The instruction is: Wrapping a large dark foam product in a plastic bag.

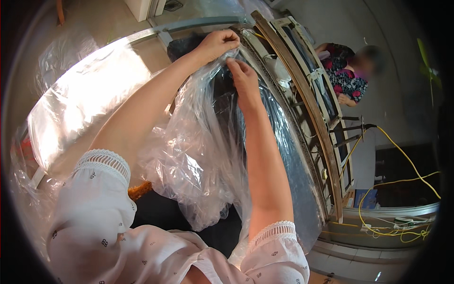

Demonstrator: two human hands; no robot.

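Both my arms reach far forward over a large sheet of clear plastic film (184, 146) that hangs in crumpled folds between them. My left hand (220, 45) is closed, pinching the gathered upper edge of the film. Just to its right and a little nearer, my right hand (244, 80) pinches the film too, thumb and forefinger together. Beneath the film on the right, a dark glossy surface (279, 142) runs along a long machine frame (302, 123).
Bright film (90, 104) lies spread at the left. A wooden bar (302, 109) edges the frame on the right. Beyond it a person in a flowered top (347, 71) faces the frame. Yellow cables (402, 151) hang at the right, near a blue box (365, 199).
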